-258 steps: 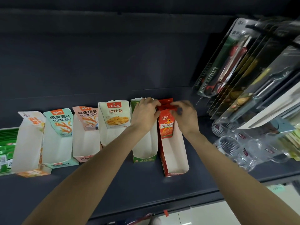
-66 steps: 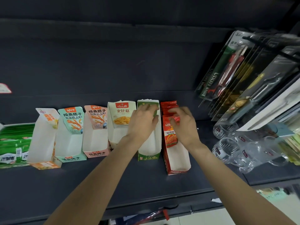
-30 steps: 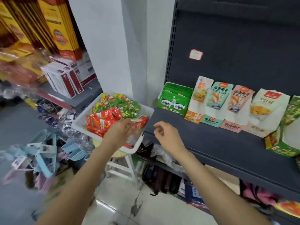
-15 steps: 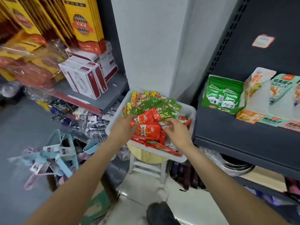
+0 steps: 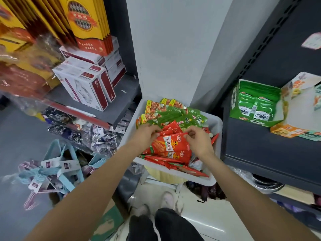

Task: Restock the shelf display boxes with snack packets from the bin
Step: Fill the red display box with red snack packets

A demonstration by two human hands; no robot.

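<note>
- Red snack packets (image 5: 171,145) lie heaped at the near edge of the white bin (image 5: 218,126), green packets (image 5: 175,115) toward its far edge.
- Left hand (image 5: 145,134) and right hand (image 5: 198,140) — both with fingers curled onto the top red packet, pinching its upper edge from either side.
- The bin sits beside the dark shelf (image 5: 260,146); a green display box (image 5: 255,105) stands near the shelf's left edge.

Bin (image 5: 218,129) open from above; shelf edge (image 5: 224,136) close on right, grey ledge (image 5: 119,117) crowding left.
</note>
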